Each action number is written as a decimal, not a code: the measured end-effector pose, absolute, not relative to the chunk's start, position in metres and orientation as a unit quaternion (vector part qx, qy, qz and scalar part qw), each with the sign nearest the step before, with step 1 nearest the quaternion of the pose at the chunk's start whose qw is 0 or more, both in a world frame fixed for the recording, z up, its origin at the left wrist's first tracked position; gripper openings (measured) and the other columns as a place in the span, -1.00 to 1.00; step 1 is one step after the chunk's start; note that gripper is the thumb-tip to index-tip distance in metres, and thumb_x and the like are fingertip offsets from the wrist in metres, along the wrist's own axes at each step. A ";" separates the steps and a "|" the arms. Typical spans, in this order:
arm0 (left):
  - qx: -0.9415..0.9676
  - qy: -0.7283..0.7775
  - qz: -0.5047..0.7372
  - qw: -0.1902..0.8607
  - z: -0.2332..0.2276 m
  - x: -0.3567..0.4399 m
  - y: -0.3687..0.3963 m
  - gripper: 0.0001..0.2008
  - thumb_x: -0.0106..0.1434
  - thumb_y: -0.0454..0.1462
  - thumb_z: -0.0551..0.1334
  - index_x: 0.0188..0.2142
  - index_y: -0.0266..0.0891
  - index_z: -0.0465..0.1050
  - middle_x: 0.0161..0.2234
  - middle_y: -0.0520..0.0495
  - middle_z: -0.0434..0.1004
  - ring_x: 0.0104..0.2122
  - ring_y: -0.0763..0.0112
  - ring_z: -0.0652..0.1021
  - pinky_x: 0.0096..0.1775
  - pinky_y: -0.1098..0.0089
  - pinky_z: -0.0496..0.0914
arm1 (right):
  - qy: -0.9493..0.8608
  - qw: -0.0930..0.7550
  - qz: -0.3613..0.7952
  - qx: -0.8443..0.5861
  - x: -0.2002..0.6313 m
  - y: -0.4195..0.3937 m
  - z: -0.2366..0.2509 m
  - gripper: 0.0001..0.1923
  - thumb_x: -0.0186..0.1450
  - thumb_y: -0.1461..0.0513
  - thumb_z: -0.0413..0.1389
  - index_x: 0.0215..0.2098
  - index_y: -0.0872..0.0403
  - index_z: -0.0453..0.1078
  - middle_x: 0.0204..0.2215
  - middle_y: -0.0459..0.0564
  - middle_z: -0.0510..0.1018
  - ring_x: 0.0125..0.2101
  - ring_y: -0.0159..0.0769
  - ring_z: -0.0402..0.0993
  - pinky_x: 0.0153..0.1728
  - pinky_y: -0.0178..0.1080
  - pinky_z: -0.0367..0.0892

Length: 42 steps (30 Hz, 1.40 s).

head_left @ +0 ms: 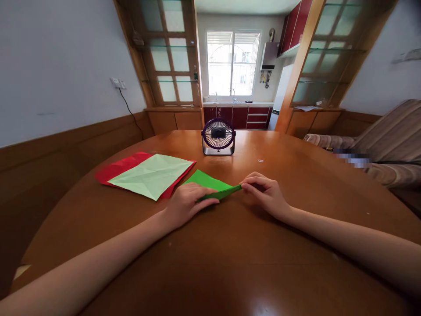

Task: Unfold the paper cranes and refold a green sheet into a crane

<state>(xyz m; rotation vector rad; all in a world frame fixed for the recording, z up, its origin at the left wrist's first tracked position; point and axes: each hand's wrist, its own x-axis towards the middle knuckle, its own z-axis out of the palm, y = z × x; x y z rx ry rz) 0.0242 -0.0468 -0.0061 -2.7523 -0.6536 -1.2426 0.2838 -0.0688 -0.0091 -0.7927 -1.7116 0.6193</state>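
A bright green sheet of paper (208, 181), folded over on itself, lies in front of me on the wooden table. My left hand (190, 199) rests across its near left side, fingers on top and thumb along the front edge. At the right corner, my right hand (265, 193) pinches the paper between thumb and fingertips and lifts that corner slightly. Left of my hands, a creased pale green sheet (153, 175) is spread over a red sheet (123, 169).
A small purple desk fan (218, 135) stands upright beyond the green paper. The round brown table (230, 272) reaches towards cabinets on both sides. A striped sofa (394, 131) is at the right, and a tiny white scrap (260, 160) lies right of the fan.
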 end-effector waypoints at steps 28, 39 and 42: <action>-0.852 -0.320 -0.413 -0.030 -0.002 0.034 -0.051 -0.81 0.25 -0.21 0.26 -0.16 -0.18 0.56 -0.29 -0.06 0.63 -0.30 0.28 0.58 -0.23 0.29 0.43 | -0.727 0.546 0.237 -0.344 0.279 -0.068 -0.008 -0.85 0.28 0.16 0.18 -0.34 0.08 0.51 -0.41 -0.03 0.49 -0.42 -0.37 0.39 -0.44 -0.29 0.28; -0.878 -0.216 -0.426 0.007 -0.001 0.059 -0.070 -0.83 0.34 -0.29 0.17 -0.29 -0.22 0.55 -0.43 -0.03 0.62 -0.42 0.38 0.54 -0.29 0.33 0.36 | -0.807 0.510 0.116 -0.273 0.263 -0.084 -0.006 -0.91 0.30 0.25 0.14 -0.29 0.05 0.51 -0.41 -0.01 0.51 -0.41 -0.35 0.44 -0.39 -0.27 0.38; -0.880 -0.215 -0.424 -0.010 -0.002 0.053 -0.066 -0.82 0.33 -0.28 0.18 -0.31 -0.21 0.57 -0.44 -0.02 0.62 -0.42 0.38 0.54 -0.28 0.31 0.36 | -0.799 0.516 0.137 -0.277 0.266 -0.082 -0.007 -0.91 0.30 0.25 0.15 -0.31 0.06 0.51 -0.41 -0.01 0.51 -0.40 -0.34 0.44 -0.37 -0.26 0.37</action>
